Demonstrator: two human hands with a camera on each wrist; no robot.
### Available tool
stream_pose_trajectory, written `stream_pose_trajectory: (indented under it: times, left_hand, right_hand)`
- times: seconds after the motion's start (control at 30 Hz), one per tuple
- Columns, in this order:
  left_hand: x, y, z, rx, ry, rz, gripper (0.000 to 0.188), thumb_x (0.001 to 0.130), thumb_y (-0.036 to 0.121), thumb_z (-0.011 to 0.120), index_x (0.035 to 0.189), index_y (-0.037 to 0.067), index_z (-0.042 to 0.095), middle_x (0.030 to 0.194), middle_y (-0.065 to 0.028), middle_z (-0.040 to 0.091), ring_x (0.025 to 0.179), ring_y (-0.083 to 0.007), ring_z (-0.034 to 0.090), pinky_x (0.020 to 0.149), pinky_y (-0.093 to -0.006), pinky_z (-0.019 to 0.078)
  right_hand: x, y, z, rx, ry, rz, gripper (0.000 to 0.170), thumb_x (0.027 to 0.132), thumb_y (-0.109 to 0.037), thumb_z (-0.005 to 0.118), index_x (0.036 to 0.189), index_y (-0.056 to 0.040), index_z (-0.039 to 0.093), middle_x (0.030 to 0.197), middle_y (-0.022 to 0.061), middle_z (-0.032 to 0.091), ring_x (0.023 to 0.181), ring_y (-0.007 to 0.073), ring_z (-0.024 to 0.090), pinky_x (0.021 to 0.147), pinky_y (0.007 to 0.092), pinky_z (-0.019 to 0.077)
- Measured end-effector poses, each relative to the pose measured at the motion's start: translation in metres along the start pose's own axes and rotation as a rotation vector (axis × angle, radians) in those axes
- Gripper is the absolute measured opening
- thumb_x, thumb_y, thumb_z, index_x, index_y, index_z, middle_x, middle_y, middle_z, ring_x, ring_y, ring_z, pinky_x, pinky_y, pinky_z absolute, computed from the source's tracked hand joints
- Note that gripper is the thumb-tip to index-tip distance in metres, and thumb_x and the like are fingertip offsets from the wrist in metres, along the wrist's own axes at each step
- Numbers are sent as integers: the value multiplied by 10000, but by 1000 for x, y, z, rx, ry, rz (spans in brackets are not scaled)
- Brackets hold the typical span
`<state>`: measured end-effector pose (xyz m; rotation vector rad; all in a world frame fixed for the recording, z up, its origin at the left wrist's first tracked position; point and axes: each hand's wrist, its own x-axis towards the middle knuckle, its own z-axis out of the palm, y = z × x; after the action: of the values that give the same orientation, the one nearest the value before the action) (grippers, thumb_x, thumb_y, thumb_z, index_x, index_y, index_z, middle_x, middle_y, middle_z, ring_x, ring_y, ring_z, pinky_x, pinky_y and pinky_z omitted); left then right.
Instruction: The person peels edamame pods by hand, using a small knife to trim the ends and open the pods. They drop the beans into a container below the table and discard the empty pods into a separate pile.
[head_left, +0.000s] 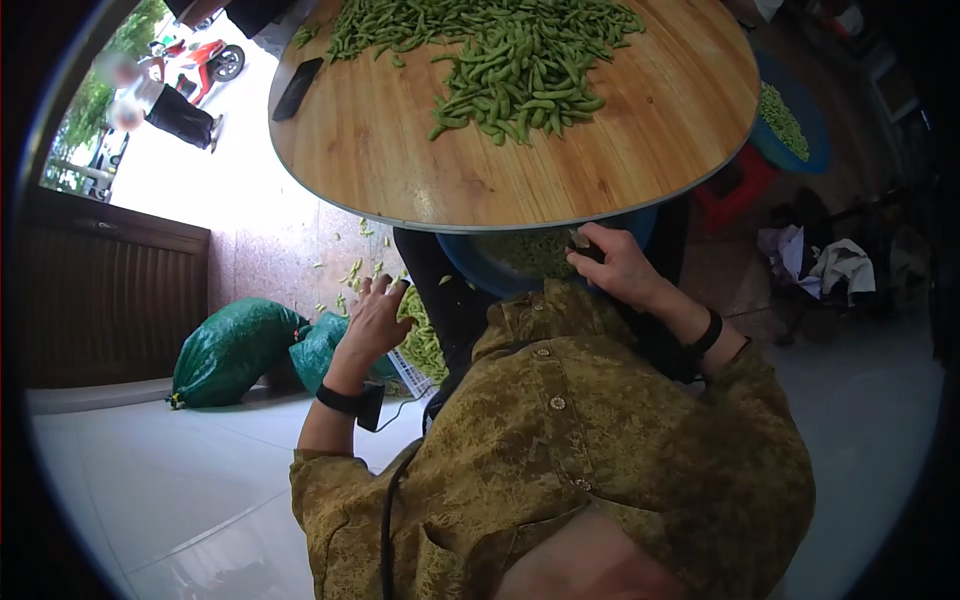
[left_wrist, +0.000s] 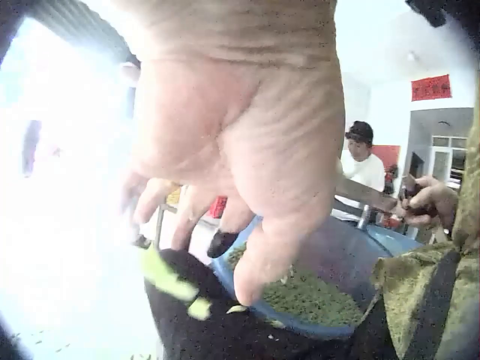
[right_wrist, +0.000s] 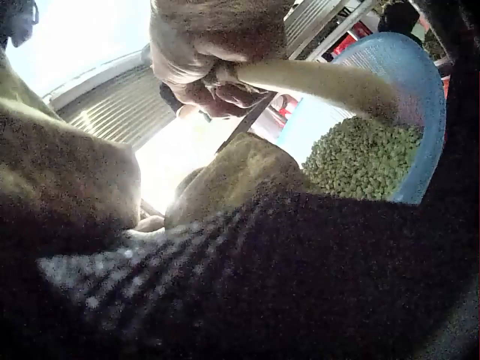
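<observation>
In the head view my left hand [head_left: 375, 320] is spread, fingers apart, beside my left thigh above a white basket [head_left: 408, 374] of green pods [head_left: 422, 335]. A blurred green pod shell [left_wrist: 165, 274] is just below the fingertips in the left wrist view. Dark coverings show on some fingers. My right hand [head_left: 622, 265] is bent over the blue basin [head_left: 462, 262], its fingers curled and thumb near the index finger; I cannot tell whether it holds anything. Shelled green beans [left_wrist: 307, 296] lie in the basin, which is partly under the table edge.
A round wooden table [head_left: 380, 160] bears a heap of bean pods [head_left: 520, 75] and a dark phone [head_left: 297, 88]. Green sacks [head_left: 240, 350] and scattered shells [head_left: 350, 272] lie on the floor at left. Right of the table are another blue basin [head_left: 815, 150] and a red stool [head_left: 735, 190].
</observation>
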<state>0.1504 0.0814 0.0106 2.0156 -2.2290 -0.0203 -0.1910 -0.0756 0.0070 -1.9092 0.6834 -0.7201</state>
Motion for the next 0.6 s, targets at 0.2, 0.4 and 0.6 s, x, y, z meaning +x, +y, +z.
stream_pose_trajectory:
  times: [0.2,0.4,0.6]
  left_hand:
    - [102,17,-45,-405,391,-73,118,829,102,611,909,16,603,785,-167,586,744,-348,601,642,-411,466]
    - [214,-5,8,-251,456,-43,181,844,161,604,945,11,614,890,-208,610,804,-387,612,700,-445,482]
    - [221,-13,5,-31,246,-109,239,835,204,592,930,-15,608,860,-236,600,779,-455,582,722,-485,475]
  right_hand:
    - [16,-21,-3,804,-11,450,197,950,-168,524,1016,18,528,657,10,490,462,66,444,417,231,349]
    - [15,-31,0,926,-50,544,234,957,-138,426,1150,-8,453,744,38,460,537,91,423,417,213,317]
    - [17,-35,-2,838,-18,433,217,942,-114,448,1132,-9,467,749,27,469,546,71,429,423,215,340]
